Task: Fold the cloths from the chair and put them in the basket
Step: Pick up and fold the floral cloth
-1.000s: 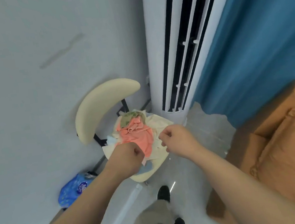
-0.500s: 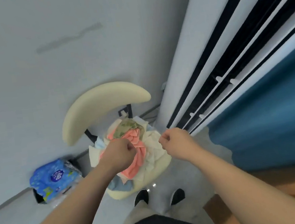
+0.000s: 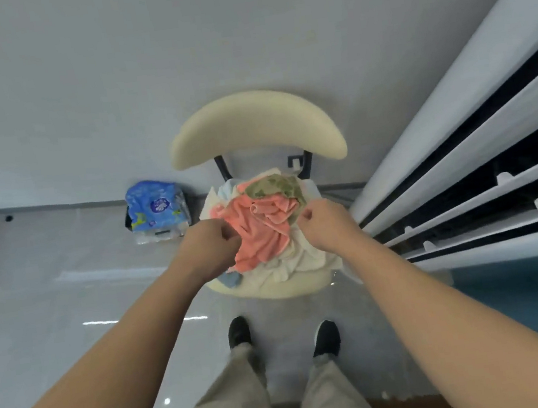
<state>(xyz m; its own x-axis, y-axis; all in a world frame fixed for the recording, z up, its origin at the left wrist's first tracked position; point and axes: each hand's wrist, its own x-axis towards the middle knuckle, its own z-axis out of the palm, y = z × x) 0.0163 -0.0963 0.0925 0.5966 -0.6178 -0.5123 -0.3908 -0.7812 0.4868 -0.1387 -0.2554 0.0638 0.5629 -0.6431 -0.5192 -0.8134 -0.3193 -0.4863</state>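
A cream chair [image 3: 255, 129] stands against the wall with a loose pile of cloths on its seat. A pink cloth [image 3: 257, 229] lies on top, an olive patterned cloth [image 3: 273, 186] behind it, white cloths [image 3: 299, 258] under them, and a blue bit [image 3: 231, 280] at the front left. My left hand [image 3: 211, 246] hovers with curled fingers at the pink cloth's left edge. My right hand [image 3: 325, 223] is curled at the pile's right side. Neither hand plainly holds any cloth. No basket is in view.
A blue pack of tissue [image 3: 157, 207] sits on the floor left of the chair. A tall white air conditioner [image 3: 480, 146] stands close on the right, with a blue curtain [image 3: 533, 298] beyond it. My feet are on the glossy floor [image 3: 50, 303] just before the chair.
The view has swung to face the chair squarely and from closer. Both hands stay curled, now over the pile's left and right sides.
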